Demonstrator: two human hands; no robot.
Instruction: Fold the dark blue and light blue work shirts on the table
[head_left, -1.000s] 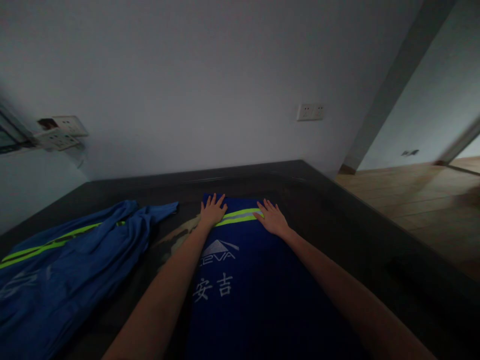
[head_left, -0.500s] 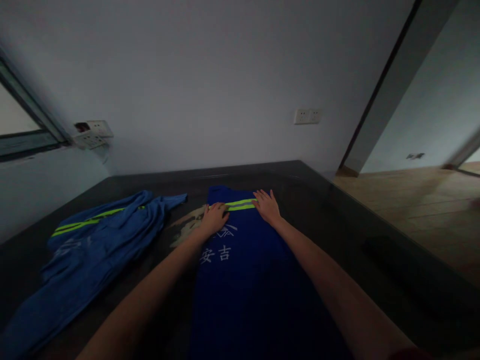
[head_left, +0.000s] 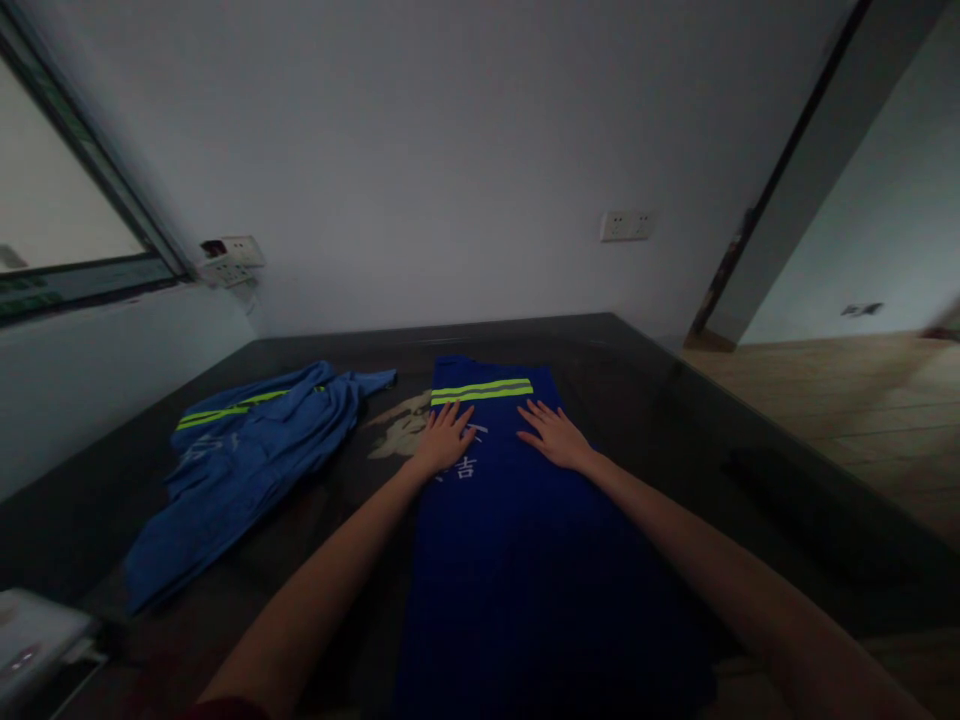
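A dark blue work garment (head_left: 487,540) with white lettering lies lengthwise in front of me, folded narrow. A yellow-green reflective stripe (head_left: 484,390) crosses its far end. My left hand (head_left: 444,438) lies flat near the garment's left edge, fingers spread, covering part of the lettering. On the right side, just below the stripe, my right hand (head_left: 556,436) rests palm down with its fingers apart. Neither hand grips the cloth. The garment's near end falls in deep shadow.
A second, lighter blue work garment (head_left: 262,460) lies rumpled to the left on the dark tabletop (head_left: 637,400). A beige picture (head_left: 401,432) shows beside the folded garment. A pale box-like object (head_left: 41,640) stands at near left. Behind is a wall with a socket (head_left: 627,226).
Both hands have slid toward me along the garment, from the stripe down to below it. The view has shifted, and a pale object now shows at near left.
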